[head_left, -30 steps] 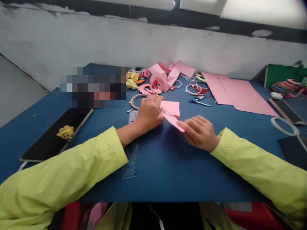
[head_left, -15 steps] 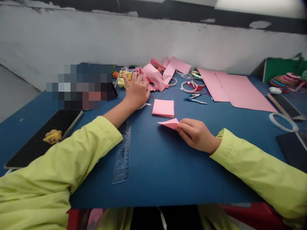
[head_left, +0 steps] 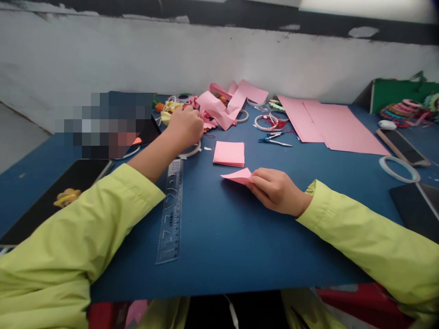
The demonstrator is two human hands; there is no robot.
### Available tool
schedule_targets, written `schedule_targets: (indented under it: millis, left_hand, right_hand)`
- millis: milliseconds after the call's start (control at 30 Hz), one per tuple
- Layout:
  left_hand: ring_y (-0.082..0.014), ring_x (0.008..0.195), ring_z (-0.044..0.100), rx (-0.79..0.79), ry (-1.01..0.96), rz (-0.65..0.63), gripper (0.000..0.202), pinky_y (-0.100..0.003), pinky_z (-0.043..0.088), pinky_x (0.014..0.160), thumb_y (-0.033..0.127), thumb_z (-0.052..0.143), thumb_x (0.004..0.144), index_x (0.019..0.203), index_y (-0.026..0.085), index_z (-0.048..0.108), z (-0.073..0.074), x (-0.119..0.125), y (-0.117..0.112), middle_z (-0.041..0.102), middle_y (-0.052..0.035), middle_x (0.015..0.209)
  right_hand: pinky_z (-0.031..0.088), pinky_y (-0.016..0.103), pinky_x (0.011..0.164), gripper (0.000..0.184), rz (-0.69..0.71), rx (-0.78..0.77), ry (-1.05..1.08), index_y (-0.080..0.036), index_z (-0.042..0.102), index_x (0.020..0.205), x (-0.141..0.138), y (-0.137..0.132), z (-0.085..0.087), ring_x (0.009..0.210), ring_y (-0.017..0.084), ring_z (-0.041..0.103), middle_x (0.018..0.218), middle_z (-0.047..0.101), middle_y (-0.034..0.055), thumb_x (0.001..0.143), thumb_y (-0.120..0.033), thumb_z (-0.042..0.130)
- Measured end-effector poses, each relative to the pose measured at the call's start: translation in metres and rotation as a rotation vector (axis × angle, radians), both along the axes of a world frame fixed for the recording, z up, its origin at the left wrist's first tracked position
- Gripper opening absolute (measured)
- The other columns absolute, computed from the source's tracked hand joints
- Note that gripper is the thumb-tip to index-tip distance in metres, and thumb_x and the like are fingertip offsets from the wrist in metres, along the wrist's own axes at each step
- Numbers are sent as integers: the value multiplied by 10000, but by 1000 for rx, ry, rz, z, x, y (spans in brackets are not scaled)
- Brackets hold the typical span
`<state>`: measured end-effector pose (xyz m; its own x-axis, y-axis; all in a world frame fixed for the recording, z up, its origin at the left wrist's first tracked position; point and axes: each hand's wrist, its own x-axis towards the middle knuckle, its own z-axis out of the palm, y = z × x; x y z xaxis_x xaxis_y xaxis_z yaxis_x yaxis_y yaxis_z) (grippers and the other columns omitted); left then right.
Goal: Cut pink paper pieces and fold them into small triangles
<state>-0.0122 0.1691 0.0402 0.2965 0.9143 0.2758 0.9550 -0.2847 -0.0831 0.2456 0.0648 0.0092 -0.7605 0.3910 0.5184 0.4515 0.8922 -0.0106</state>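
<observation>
My right hand (head_left: 276, 191) pinches a small square of pink paper (head_left: 236, 176) by its right end, a little above the table. A stack of pink paper squares (head_left: 229, 153) lies just behind that sheet. My left hand (head_left: 185, 129) reaches into the pile of crumpled pink paper scraps (head_left: 219, 107) and yellow paper pieces (head_left: 168, 113) at the back. Its fingers are curled and closed; the fingertips are hidden, so what they hold cannot be made out. Below my left wrist lies a clear plastic ruler (head_left: 169, 214), beside a tape roll (head_left: 192, 151).
Behind on the right are a pair of compasses (head_left: 274, 140), another tape roll (head_left: 265, 122) and large pink sheets (head_left: 343, 128). Further right lie a phone (head_left: 401, 146) and a white ring of tape (head_left: 399, 170). A dark tablet (head_left: 44, 205) lies at the left.
My left hand's spread fingers have curled closed over the scraps, and the hand has shifted slightly left. My right hand still holds the pink paper. The whole view has moved a little.
</observation>
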Motion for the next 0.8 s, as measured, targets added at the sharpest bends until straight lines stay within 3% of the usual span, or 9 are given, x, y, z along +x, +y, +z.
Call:
schedule_targets:
  millis: [167,267,367,533,667,800]
  left_hand:
    - [-342,1190,448,15,8,-49,447,-506,289,987,319,416,846,1233,134,541,-13,-1,7,557,-161,1244]
    - [-337,1138,504,12,-7,-23,412,-537,296,975,269,395,844,1206,179,570,-18,-1,9,603,-149,1187]
    - [-354,1123,510,12,-15,7,359,-547,293,966,210,393,833,1098,148,626,-17,0,9,624,-177,1125]
    - [-318,960,567,-31,-58,106,274,-434,392,822,193,408,830,850,123,672,1,4,0,657,-157,873]
    - [-287,956,543,26,-148,157,303,-420,388,795,277,389,889,920,118,644,28,13,-17,633,-134,905]
    - [-291,990,550,38,-248,17,358,-443,371,823,271,308,927,1003,148,636,33,33,-35,635,-138,969]
  right_hand:
    - [378,258,576,263,3,6,-8,-120,583,794,0,0,0,622,136,463,708,588,64,955,-219,400]
    - [375,257,572,255,9,1,-10,-117,585,802,0,0,1,624,136,460,712,587,65,952,-213,403]
    - [379,260,579,248,17,6,-18,-121,590,813,0,0,1,627,138,460,710,587,62,952,-208,404]
    - [388,262,602,250,16,26,-53,-136,593,821,1,-1,2,635,138,464,719,601,60,958,-202,396]
    - [386,266,602,258,15,30,-72,-135,597,813,0,-2,2,640,142,461,721,598,63,957,-207,395]
    - [375,263,599,282,5,50,-92,-145,594,787,0,-2,3,632,141,447,697,575,52,960,-220,384]
